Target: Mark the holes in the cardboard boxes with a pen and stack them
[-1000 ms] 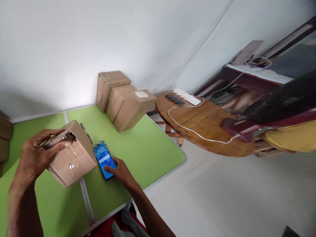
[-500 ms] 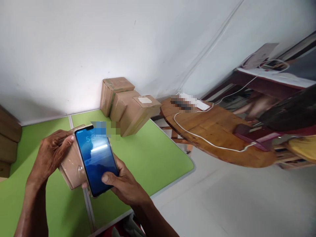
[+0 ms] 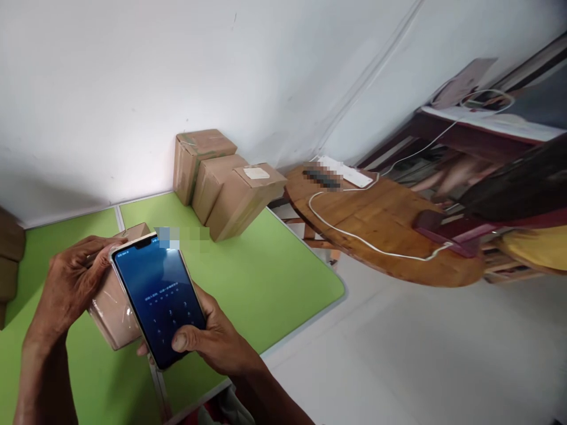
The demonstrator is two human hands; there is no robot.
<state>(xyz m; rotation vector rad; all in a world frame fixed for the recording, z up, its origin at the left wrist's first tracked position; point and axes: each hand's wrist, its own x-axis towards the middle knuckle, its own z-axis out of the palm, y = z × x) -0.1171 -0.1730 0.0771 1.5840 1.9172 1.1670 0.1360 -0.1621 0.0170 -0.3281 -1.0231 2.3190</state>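
Over the near left of the green bench (image 3: pixel 274 277), two hands at work. Right hand (image 3: pixel 217 345): fingers clamped on one phone (image 3: pixel 159 301), thumb resting on its lower screen, a keypad showing. Left hand (image 3: pixel 73 283): fingers closed over the top of one small cardboard box (image 3: pixel 113 313), held just behind the phone, seemingly clear of the bench. Far side by the wall: three stacked cartons (image 3: pixel 221 183). Right: one round wooden table (image 3: pixel 381 230) with one white cable (image 3: pixel 354 236).
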